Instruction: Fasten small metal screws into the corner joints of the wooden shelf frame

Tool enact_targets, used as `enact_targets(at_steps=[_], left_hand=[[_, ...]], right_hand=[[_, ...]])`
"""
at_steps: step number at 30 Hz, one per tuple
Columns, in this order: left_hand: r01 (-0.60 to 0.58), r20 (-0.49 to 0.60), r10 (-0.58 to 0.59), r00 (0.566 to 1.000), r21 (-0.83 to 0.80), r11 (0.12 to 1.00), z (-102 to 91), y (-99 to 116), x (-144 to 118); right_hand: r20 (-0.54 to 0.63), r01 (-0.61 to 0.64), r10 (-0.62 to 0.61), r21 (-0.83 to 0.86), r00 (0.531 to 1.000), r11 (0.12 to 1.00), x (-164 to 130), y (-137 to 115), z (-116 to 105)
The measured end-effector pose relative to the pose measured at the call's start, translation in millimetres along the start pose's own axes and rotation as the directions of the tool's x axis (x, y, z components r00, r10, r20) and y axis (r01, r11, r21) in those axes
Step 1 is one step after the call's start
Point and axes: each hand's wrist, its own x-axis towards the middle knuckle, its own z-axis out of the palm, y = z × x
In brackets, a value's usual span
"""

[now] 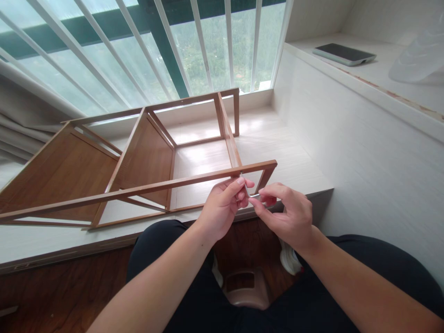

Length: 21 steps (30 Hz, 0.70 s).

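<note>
A brown wooden shelf rack (194, 179) lies on its side on the pale window ledge. At its near rail, close to the right end, a small L-shaped metal hex key (255, 196) meets the wood where a shelf joins. My left hand (224, 203) is closed, its thumb and fingers pinching the key's upright arm just below the rail. The other arm of the key points right, and my right hand (286, 208) pinches its end between thumb and fingers. Where the key's tip sits is too small to make out.
Behind the rack is a barred window (215, 51). A phone (343, 54) and a clear plastic object (419, 55) rest on the raised shelf at right. Grey curtain (24, 101) hangs at left. Between my feet a pinkish-brown object (248, 300) stands on the dark wood floor.
</note>
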Motion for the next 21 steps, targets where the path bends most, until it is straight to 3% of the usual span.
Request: enact_targets(at_steps=[11,21], left_hand=[[0.016,0.005,-0.016,1.000,0.003,1.000,-0.7,-0.4,1.4],[-0.001,-0.017,0.001,1.000,0.017,1.000,-0.4,-0.2,2.4]], right_hand=[[0.010,0.050,-0.049,-0.019,0.999,0.999,-1.7,2.2,1.6],[0.052,-0.110,0.109,0.006,0.993,0.994,3.0,-9.5,0.9]])
